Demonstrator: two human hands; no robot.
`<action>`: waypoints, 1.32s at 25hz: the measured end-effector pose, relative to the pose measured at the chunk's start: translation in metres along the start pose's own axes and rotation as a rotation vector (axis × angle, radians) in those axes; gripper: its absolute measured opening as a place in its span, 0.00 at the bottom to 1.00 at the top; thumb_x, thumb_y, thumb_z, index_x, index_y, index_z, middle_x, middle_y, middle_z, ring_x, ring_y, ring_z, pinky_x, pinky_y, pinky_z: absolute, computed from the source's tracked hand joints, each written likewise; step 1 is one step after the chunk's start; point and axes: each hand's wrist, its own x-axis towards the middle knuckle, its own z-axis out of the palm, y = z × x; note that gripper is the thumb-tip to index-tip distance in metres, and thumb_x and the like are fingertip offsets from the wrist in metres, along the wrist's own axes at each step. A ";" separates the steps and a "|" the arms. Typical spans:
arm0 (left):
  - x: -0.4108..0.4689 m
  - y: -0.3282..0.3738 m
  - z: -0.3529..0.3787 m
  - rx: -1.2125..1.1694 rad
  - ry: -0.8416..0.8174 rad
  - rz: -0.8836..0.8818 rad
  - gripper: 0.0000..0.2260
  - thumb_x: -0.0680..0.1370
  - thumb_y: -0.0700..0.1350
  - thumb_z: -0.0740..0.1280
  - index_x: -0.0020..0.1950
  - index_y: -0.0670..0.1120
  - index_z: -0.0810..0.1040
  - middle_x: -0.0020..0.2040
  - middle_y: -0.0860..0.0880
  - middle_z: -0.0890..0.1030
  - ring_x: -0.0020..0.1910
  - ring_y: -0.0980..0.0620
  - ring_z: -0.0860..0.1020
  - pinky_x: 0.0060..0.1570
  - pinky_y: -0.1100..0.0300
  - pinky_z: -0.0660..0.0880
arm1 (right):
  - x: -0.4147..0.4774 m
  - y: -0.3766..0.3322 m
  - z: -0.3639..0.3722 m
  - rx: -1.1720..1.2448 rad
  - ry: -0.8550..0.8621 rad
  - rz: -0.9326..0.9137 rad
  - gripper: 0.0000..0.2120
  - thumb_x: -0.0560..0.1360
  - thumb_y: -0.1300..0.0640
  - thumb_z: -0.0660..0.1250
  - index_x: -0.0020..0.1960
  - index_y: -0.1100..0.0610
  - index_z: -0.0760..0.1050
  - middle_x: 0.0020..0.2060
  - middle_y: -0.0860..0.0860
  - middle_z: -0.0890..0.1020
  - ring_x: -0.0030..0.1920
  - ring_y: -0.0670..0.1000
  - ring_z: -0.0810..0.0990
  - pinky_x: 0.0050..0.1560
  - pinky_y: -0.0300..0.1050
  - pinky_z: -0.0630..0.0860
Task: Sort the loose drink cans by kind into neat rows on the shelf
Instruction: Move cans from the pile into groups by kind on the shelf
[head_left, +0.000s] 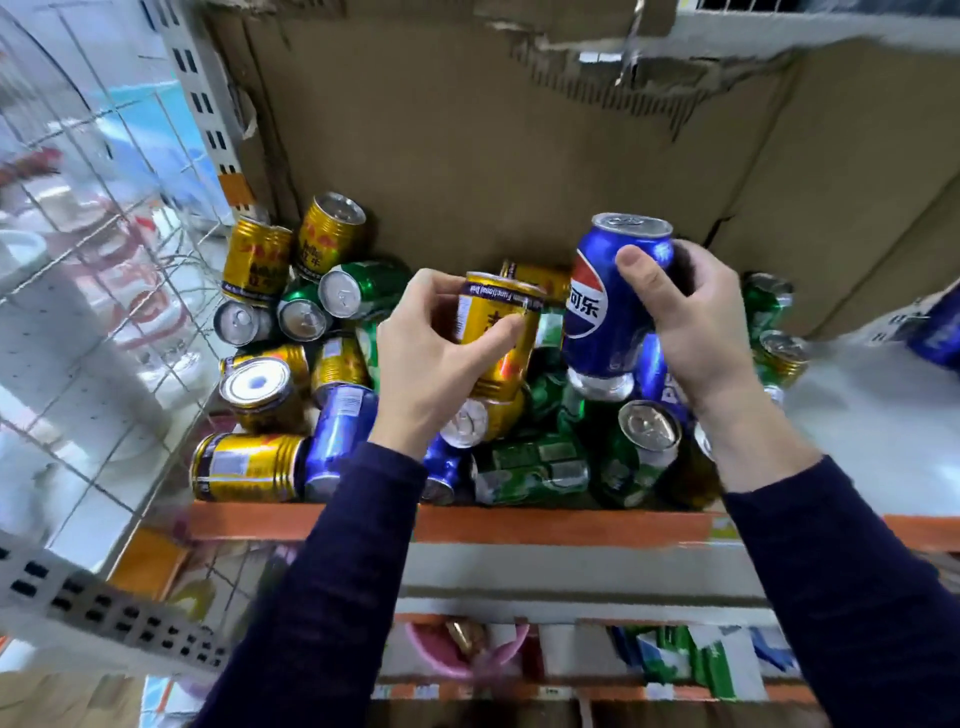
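Note:
A jumbled heap of gold, green and blue drink cans (530, 467) lies on the shelf (561, 525) with the orange front edge. My left hand (423, 364) grips a gold can (493, 338), held upside down above the middle of the heap. My right hand (691, 322) grips a blue Pepsi can (602, 306), lifted and tilted, just right of the gold one. Two gold cans (291, 249) stand at the back left, close together, leaning on other cans.
Torn cardboard (519, 130) forms the shelf's back wall. A wire grid (93, 218) closes the left side. To the right lies bare white shelf surface (872, 415) with a blue pack (940, 332) at its far edge. A lower shelf holds packaged goods (691, 660).

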 end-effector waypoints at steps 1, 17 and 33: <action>-0.002 0.009 0.015 -0.029 -0.017 0.017 0.18 0.65 0.54 0.76 0.48 0.48 0.76 0.41 0.55 0.82 0.38 0.58 0.79 0.40 0.62 0.76 | -0.002 -0.002 -0.018 0.009 0.024 -0.009 0.16 0.67 0.39 0.72 0.45 0.49 0.80 0.42 0.46 0.85 0.44 0.46 0.83 0.44 0.44 0.78; -0.134 0.149 0.331 -0.261 -0.380 0.041 0.27 0.62 0.50 0.80 0.58 0.50 0.76 0.52 0.55 0.81 0.49 0.59 0.80 0.49 0.64 0.77 | -0.074 0.047 -0.402 -0.167 0.252 0.123 0.20 0.66 0.39 0.71 0.49 0.52 0.79 0.42 0.45 0.85 0.43 0.44 0.82 0.43 0.37 0.75; -0.137 0.135 0.513 -0.057 -0.454 -0.033 0.29 0.56 0.54 0.82 0.49 0.55 0.71 0.44 0.60 0.79 0.46 0.67 0.77 0.42 0.72 0.74 | 0.009 0.171 -0.538 -0.484 0.093 0.254 0.17 0.65 0.47 0.78 0.49 0.52 0.79 0.39 0.43 0.82 0.37 0.36 0.78 0.37 0.28 0.70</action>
